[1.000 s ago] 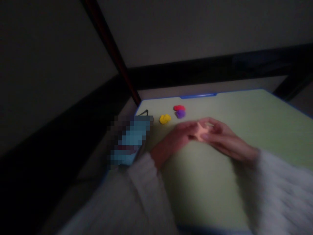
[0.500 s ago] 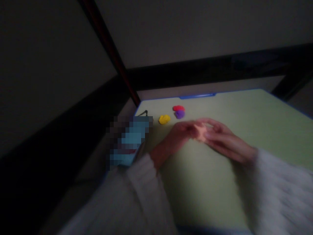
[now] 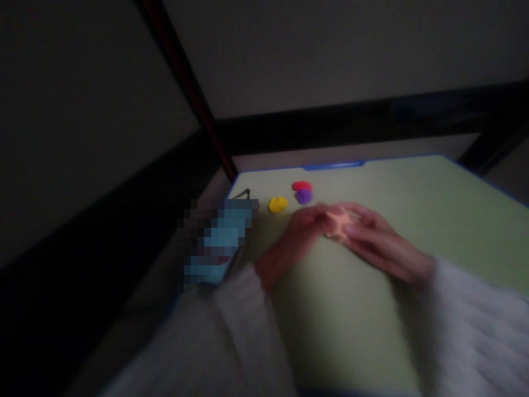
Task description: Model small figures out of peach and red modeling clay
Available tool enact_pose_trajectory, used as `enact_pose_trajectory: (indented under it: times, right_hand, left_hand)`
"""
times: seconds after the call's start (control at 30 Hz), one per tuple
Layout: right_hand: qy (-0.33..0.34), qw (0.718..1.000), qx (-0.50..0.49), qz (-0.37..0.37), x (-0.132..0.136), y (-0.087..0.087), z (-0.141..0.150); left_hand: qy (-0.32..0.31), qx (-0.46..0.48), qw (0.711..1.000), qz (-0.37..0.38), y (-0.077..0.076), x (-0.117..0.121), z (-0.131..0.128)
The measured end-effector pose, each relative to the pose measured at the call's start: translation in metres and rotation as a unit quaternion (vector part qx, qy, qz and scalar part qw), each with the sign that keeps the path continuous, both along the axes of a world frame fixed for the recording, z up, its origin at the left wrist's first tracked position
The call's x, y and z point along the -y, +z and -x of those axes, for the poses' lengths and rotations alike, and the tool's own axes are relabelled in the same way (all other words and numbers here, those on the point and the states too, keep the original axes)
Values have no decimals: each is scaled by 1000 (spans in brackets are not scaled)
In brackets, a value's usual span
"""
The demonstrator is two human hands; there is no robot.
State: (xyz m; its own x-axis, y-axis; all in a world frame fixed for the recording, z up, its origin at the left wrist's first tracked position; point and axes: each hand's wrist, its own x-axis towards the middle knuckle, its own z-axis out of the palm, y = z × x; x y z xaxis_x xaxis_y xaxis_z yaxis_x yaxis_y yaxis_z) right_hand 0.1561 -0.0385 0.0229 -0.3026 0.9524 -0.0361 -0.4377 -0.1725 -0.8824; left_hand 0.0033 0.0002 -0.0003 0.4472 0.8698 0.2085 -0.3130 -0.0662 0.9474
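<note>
A pale orange lump of modelling clay (image 3: pixel 339 223), roughly star-shaped, is held between both hands above the table. My left hand (image 3: pixel 303 229) pinches its left side, fingers closed. My right hand (image 3: pixel 382 242) grips it from the right, with the thumb pressed on its face and the other fingers behind. Beyond my left hand lie a yellow clay lump (image 3: pixel 278 204), a purple clay lump (image 3: pixel 305 196) and a red clay lump (image 3: pixel 302 186). The purple one touches the red one or overlaps it in view.
The pale green table (image 3: pixel 446 209) has a blue edge and a blue handle (image 3: pixel 334 165) at its far side. At the left edge sits a pixelated light-blue item (image 3: pixel 225 231), with a thin dark looped piece (image 3: pixel 243 193) behind it. A wall rises beyond.
The whole view has shifted slightly, so things sit a little lower. Both hands keep hold of the orange clay, with its pointed outline showing more clearly now.
</note>
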Motion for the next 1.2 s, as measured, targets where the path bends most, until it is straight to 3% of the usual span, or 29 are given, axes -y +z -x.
enact_pose_trajectory:
  times: [0.33,0.53,0.7,0.87,1.2]
  right_hand:
    - [-10,1000,1,9,2,1,3]
    - [-6,1000,4,10,1,-1,2]
    - [-12,1000,7,23,2,1,3]
    - [-11,999,20,30,2,3,4]
    - [-34,999,29,17,1,-1,3]
  left_hand:
    - [-80,49,995,42,2,1,1]
    - [-74,13,997,30,2,1,2]
    - [-53,48,996,49,3,3,0]
    - [-67,71,993,63,4,5,-3]
    - [-83,24,995,41,-1,2,-1]
